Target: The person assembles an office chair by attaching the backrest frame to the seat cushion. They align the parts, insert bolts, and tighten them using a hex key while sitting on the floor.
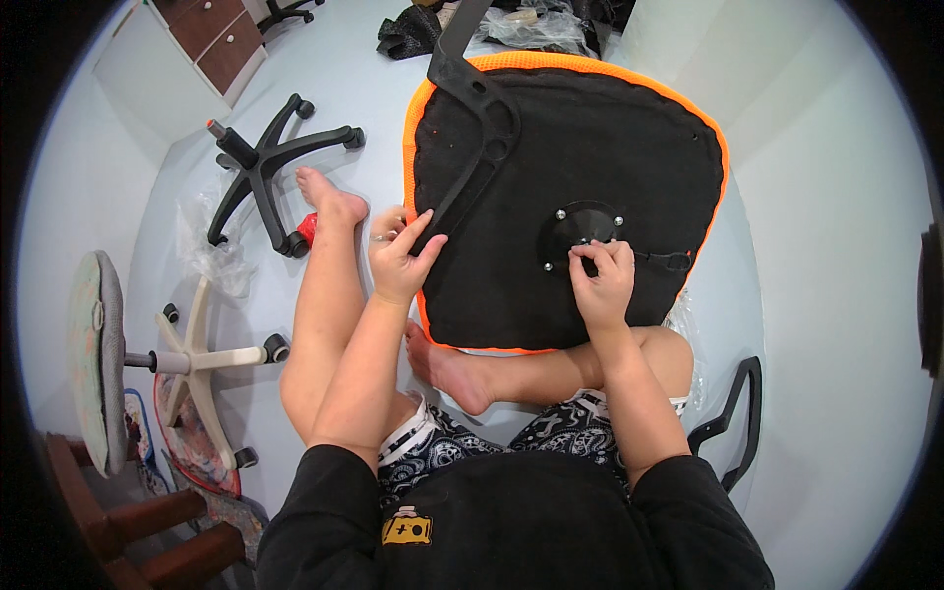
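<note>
An upside-down chair seat [472, 295] with a black underside and an orange mesh edge lies on the floor in front of me. Across its left side runs a black curved chair bracket [482, 108] with round and long cut-outs. My left hand [398, 261] grips the bracket's lower end between thumb and fingers. Bolted to the seat's underside is a black round mechanism plate [580, 218] with several silver bolts and a lever [669, 260] pointing right. At the plate's near edge my right hand [603, 285] pinches; whatever is between its fingertips is too small to make out.
A black five-legged base [261, 167] with casters stands at the upper left, beside clear plastic wrap [211, 246]. A stool with a white base [202, 356] lies on its side at left, near brown wooden legs [157, 513]. Right of my knee lies a black armrest [749, 423]. Drawers [228, 51] stand behind.
</note>
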`<state>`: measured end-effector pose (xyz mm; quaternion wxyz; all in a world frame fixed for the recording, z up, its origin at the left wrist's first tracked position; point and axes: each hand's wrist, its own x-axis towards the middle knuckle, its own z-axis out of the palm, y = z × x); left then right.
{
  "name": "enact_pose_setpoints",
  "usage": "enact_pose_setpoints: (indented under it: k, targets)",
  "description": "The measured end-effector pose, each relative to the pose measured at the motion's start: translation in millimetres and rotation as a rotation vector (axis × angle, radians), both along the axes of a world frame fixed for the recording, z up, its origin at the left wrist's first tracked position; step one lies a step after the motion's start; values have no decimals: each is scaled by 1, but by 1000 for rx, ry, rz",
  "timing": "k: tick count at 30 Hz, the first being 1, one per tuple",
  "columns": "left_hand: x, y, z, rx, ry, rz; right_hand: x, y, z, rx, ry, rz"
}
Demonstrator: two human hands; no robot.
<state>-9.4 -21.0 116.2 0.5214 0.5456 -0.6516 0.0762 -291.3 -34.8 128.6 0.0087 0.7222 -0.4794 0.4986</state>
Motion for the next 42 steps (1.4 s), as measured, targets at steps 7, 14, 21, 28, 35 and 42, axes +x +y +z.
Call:
enact_pose_setpoints:
  k: [7, 14, 21, 28, 35, 42]
  targets:
    - [-11, 6, -1, 94, -106, 19, -1, 0, -5, -9, -1, 2]
    - [2, -5, -25, 226, 492, -193, 2, 2, -5, 17, -15, 3]
    - [25, -27, -32, 496, 1124, -620, 7, 3, -2, 30, 1, -3]
    - [18, -25, -34, 400, 727, -428, 8, 9, 1, 33, 7, -11]
    - [10, -15, -3, 585, 430, -187, 5, 8, -1, 29, 1, -5]
    - [11, -16, -3, 640, 455, -158, 8, 7, -4, 37, -26, -3]
